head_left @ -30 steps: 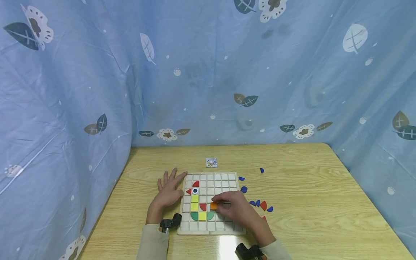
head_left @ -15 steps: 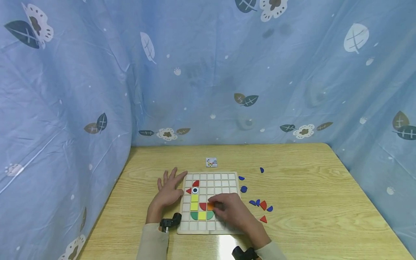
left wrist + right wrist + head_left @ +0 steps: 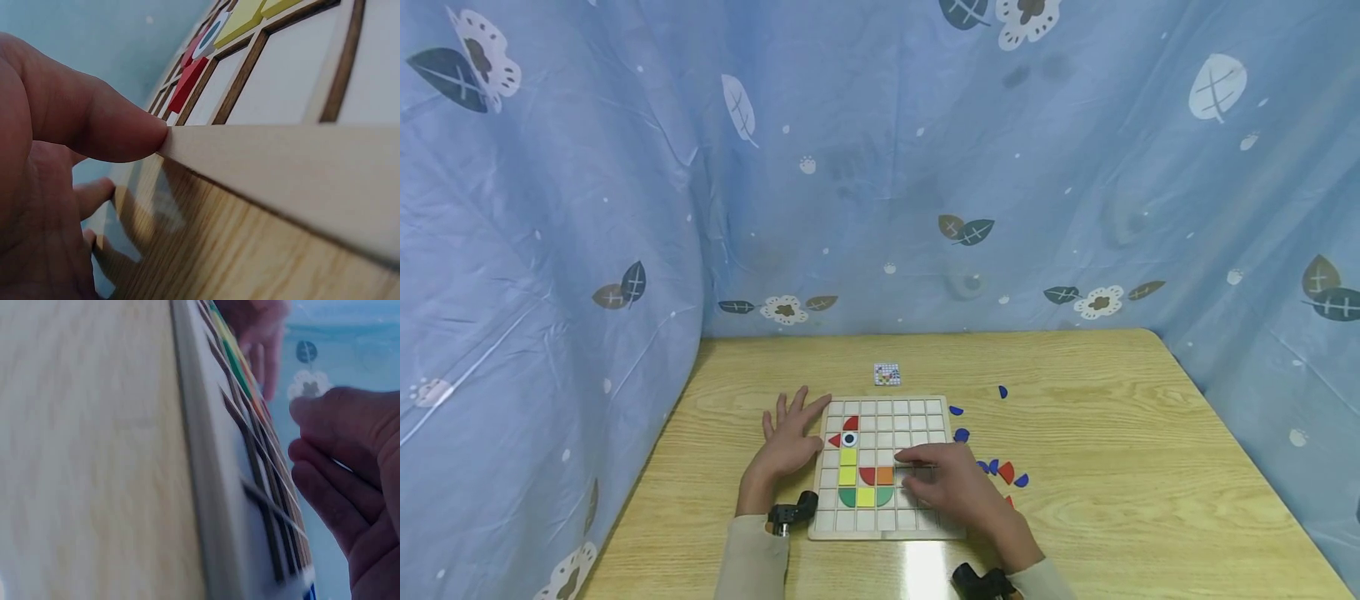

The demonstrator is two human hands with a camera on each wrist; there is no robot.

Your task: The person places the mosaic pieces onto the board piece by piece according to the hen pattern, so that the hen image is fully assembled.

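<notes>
I have the orange square [image 3: 885, 476] lying flat in its cell on the gridded board [image 3: 886, 535], fourth column, fifth row. A red quarter circle [image 3: 868, 475] sits in the cell on its left, a green one [image 3: 884, 495] in the cell below. To its right I see the right hand [image 3: 951, 483] over the board, thumb and index finger parted, holding nothing; beneath it the board's lower right cells are partly hidden from me. The left hand [image 3: 790, 446] lies spread beside the board's left edge, its thumb against the rim and its index finger reaching the far corner; it grips nothing. Past the right edge I have blue pieces [image 3: 1002, 392] and a red piece [image 3: 1007, 472] scattered near the rim, then a broad stretch of table [image 3: 1120, 433]. Beyond the far rim, a small pattern card [image 3: 887, 374] lies before the table's back edge, where the curtain [image 3: 880, 167] hangs.
</notes>
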